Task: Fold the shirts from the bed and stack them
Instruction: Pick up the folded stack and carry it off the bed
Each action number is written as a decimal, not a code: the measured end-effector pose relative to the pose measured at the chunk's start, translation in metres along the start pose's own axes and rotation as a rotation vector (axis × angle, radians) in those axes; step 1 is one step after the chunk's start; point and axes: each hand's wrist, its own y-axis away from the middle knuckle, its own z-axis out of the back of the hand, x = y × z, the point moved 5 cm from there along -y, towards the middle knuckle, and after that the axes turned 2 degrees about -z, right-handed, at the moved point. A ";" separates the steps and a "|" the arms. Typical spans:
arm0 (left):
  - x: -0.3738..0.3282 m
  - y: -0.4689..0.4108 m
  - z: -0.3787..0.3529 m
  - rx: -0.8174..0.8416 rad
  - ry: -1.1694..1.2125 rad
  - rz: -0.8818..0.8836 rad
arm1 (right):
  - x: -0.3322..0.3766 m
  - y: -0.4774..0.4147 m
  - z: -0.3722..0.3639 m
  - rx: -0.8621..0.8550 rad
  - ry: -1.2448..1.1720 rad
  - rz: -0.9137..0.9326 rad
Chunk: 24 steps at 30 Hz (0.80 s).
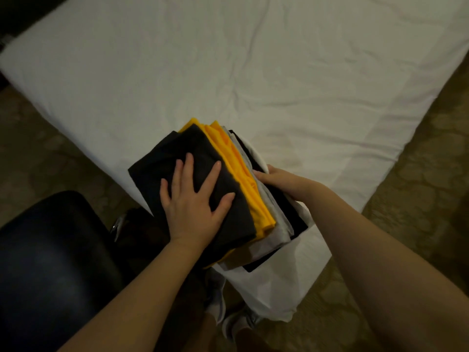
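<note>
A stack of folded shirts sits at the near corner of the white bed (pixel 228 72), tilted toward me. A dark grey shirt (pixel 162 158) lies on top, a yellow shirt (pixel 236 163) under it, then a light grey shirt (pixel 276 224), a black one (pixel 291 212) and a white one at the bottom. My left hand (pixel 195 199) lies flat on the dark grey shirt, fingers spread. On the stack's right side, my right hand (pixel 281 181) grips the lower layers, its fingers tucked under them.
A black padded chair (pixel 50 262) stands close on my left, with a chrome part beside the bed corner. Patterned carpet (pixel 418 212) surrounds the bed. My feet in light shoes (pixel 238 323) show below the stack. The white sheet hangs over the corner.
</note>
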 end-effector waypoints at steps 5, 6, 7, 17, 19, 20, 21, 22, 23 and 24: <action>0.023 0.005 0.000 0.023 0.036 0.022 | 0.020 0.001 -0.011 0.070 0.095 0.026; 0.023 0.001 0.001 0.027 0.035 0.011 | 0.020 0.002 -0.011 0.093 0.057 0.019; 0.022 -0.004 0.002 0.027 0.033 0.000 | 0.019 0.004 -0.011 0.126 0.008 0.015; 0.029 -0.006 -0.001 0.047 0.038 -0.049 | 0.025 0.016 -0.006 0.421 -0.104 -0.018; 0.030 -0.010 0.001 0.053 0.037 -0.051 | 0.023 0.015 -0.005 0.326 -0.173 -0.045; 0.029 -0.013 0.002 0.058 0.039 -0.051 | 0.019 0.012 -0.003 0.226 -0.215 -0.072; 0.029 -0.015 0.003 0.061 0.044 -0.054 | 0.016 0.012 -0.003 0.114 -0.253 -0.099; 0.028 -0.017 0.003 0.066 0.050 -0.059 | 0.010 0.009 -0.002 0.011 -0.285 -0.128; 0.027 -0.019 0.004 0.069 0.056 -0.066 | 0.005 0.008 -0.003 -0.075 -0.300 -0.173; 0.028 -0.022 0.005 0.071 0.061 -0.071 | 0.001 0.008 -0.004 -0.128 -0.302 -0.228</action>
